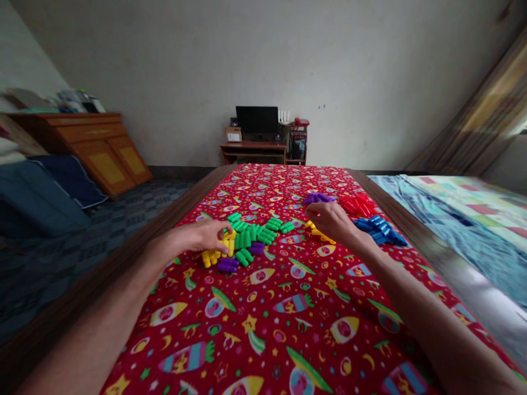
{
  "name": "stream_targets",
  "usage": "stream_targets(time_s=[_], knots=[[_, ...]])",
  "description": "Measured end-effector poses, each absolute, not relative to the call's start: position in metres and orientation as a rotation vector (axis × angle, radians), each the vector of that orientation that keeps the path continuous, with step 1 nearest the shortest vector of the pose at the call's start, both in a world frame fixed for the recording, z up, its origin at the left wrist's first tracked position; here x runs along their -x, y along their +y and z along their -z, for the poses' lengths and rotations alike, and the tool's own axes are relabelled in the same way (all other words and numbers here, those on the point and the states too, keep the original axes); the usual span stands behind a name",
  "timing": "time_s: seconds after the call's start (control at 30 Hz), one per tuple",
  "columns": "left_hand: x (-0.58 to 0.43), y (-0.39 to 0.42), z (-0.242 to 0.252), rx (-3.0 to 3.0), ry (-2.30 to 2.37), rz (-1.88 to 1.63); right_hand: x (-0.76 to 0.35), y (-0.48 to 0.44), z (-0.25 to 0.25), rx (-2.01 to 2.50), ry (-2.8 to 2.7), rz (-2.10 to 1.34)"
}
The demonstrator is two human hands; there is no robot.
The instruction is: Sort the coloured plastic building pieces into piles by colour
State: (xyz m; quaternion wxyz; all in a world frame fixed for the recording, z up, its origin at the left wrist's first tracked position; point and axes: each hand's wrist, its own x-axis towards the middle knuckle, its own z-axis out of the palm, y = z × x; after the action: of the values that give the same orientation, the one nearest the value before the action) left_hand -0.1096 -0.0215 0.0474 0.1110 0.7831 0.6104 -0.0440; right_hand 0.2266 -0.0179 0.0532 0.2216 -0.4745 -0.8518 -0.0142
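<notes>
My left hand (pixel 208 235) has its thumb and fingers curled round yellow plastic pieces (pixel 230 245), which look like clothes pegs, at the left end of a mixed pile. Green pegs (pixel 242 239) lie just right of it, with purple pegs (pixel 228 265) in front. Over a small group of yellow pegs (pixel 322 236), my right hand (pixel 329 218) is closed, fingertips pinched together and pointing left. Whatever it may hold is hidden. Beyond that hand sits a purple heap (pixel 319 198). Red pegs (pixel 358 204) and blue pegs (pixel 381 229) lie to its right.
A red patterned cloth (pixel 284 323) covers the long table, whose dark wooden edge (pixel 444 274) shows on both sides. A bed (pixel 465 219) stands at the right. At the far wall is a desk with a monitor (pixel 258 122). A wooden cabinet (pixel 102 148) stands at the left.
</notes>
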Motion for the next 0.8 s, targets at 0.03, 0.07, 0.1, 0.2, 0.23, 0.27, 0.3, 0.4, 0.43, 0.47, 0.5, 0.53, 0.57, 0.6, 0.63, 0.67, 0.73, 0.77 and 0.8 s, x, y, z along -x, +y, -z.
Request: stream_targets(time_s=[0.03, 0.07, 0.1, 0.2, 0.23, 0.27, 0.3, 0.4, 0.43, 0.47, 0.5, 0.53, 0.57, 0.6, 0.63, 0.67, 0.73, 0.77, 0.8], knots=[[0.107, -0.024, -0.046, -2.329, 1.794, 0.167, -0.225, -0.019, -0.054, 1.325, -2.361, 0.041], [0.104, -0.024, -0.045, -2.369, 1.792, 0.182, -0.225, -0.02, -0.055, 1.345, -2.369, 0.047], [0.102, -0.024, -0.043, -2.407, 1.785, 0.168, -0.224, -0.021, -0.056, 1.367, -2.378, 0.054], [0.099, -0.017, -0.038, -2.403, 1.735, -0.068, -0.224, -0.022, -0.059, 1.41, -2.392, 0.068], [0.099, -0.013, -0.037, -2.351, 1.713, -0.231, -0.224, -0.023, -0.06, 1.397, -2.394, 0.065], [0.097, -0.011, -0.036, -2.274, 1.684, -0.416, -0.224, -0.023, -0.06, 1.364, -2.392, 0.054], [0.094, -0.009, -0.036, -2.187, 1.639, -0.599, -0.224, -0.024, -0.06, 1.311, -2.384, 0.028], [0.072, -0.014, -0.033, -1.983, 1.426, -0.971, -0.217, -0.026, -0.055, 1.095, -2.295, -0.174], [0.061, -0.019, -0.031, -1.953, 1.347, -1.024, -0.213, -0.027, -0.052, 1.031, -2.263, -0.265], [0.05, -0.025, -0.029, -1.934, 1.277, -1.065, -0.208, -0.029, -0.049, 0.979, -2.244, -0.347], [0.039, -0.031, -0.026, -1.923, 1.215, -1.098, -0.203, -0.031, -0.047, 0.942, -2.244, -0.405], [0.029, -0.036, -0.024, -1.914, 1.162, -1.121, -0.199, -0.032, -0.045, 0.922, -2.263, -0.432], [0.02, -0.041, -0.023, -1.91, 1.119, -1.131, -0.196, -0.032, -0.044, 0.916, -2.296, -0.431], [0.015, -0.045, -0.022, -1.915, 1.089, -1.132, -0.195, -0.032, -0.044, 0.924, -2.327, -0.406], [0.013, -0.046, -0.024, -1.937, 1.076, -1.12, -0.197, -0.03, -0.045, 0.948, -2.343, -0.363], [0.015, -0.047, -0.026, -1.989, 1.09, -1.101, -0.202, -0.027, -0.047, 0.985, -2.337, -0.311], [0.027, -0.042, -0.032, -2.174, 1.215, -1.025, -0.219, -0.017, -0.054, 1.095, -2.256, -0.206], [0.037, -0.037, -0.034, -2.283, 1.321, -0.945, -0.231, -0.011, -0.057, 1.165, -2.206, -0.156], [0.049, -0.032, -0.035, -2.382, 1.445, -0.823, -0.243, -0.004, -0.059, 1.242, -2.173, -0.113]])
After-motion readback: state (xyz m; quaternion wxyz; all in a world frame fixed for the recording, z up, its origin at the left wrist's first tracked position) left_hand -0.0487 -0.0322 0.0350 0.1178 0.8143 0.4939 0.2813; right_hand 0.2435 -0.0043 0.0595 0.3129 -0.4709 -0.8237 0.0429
